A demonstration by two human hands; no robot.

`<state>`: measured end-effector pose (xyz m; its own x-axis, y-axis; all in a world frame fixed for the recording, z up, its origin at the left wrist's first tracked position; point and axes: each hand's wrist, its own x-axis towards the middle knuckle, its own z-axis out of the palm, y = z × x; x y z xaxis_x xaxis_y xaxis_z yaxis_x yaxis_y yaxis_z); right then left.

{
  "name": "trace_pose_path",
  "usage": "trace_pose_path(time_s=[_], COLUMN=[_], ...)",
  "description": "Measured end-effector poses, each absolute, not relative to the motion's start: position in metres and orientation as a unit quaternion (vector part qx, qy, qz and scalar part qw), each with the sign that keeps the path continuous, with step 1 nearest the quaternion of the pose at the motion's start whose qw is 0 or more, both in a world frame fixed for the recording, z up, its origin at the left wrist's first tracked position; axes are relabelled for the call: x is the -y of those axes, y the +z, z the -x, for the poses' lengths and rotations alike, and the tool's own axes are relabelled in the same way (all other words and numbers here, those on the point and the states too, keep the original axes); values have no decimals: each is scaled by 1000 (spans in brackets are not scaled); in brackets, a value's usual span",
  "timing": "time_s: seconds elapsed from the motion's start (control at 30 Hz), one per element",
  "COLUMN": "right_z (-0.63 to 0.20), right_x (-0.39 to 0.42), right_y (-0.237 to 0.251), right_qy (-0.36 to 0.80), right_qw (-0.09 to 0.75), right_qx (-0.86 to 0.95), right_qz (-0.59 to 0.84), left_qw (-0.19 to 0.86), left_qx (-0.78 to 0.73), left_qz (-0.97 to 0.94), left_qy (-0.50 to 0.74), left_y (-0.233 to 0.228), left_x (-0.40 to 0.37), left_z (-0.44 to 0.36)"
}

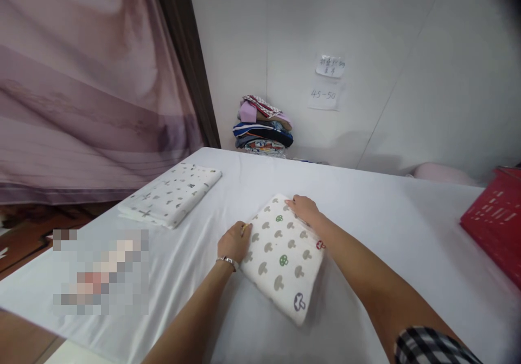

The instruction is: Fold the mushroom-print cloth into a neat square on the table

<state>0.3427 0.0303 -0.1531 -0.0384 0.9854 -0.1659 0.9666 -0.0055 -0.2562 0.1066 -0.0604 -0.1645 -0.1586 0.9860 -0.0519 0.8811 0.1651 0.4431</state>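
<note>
Folded mushroom cloth point(283, 255) on table point(366, 212), left hand point(234, 241) fingers curled at its edge, right hand point(303, 208) fingers flat on top

Table point(366, 212), white-covered, fills the lower frame. Mushroom cloth point(285, 255), folded, lies flat at centre. Second folded cloth point(171, 195), grey-patterned, lies at centre left, well apart from the first. Red basket point(494, 220) sits at the right edge. Blurred patch at lower left; contents cannot be told.
</note>
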Motion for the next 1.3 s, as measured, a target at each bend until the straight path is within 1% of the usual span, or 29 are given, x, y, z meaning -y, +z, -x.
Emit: trace_pose_path(time_s=[0.1, 0.33, 0.63, 0.87, 1.07, 1.3], right_z=[-343, -339, -330, -327, -319, -324], right_x=[-29, -40, -47, -58, -63, -62], right_y=[-161, -154, -164, -156, -166, -165], right_qy=[129, 157, 136, 162, 147, 175], right_qw=[42, 16, 30, 15, 36, 21], right_qx=[708, 703, 703, 706, 704, 697], right_qz=[693, 694, 698, 690, 694, 695], left_qw=[179, 193, 207, 199, 206, 215], left_qx=[-751, -748, -739, -742, -740, -738], left_qz=[-611, -599, -604, -608, -608, -602], left_qy=[174, 212, 214, 200, 202, 217], left_y=[-164, -166, -162, -164, -164, -165], left_x=[61, 61, 62, 61, 61, 61], left_z=[-105, -105, -105, -104, -104, -101])
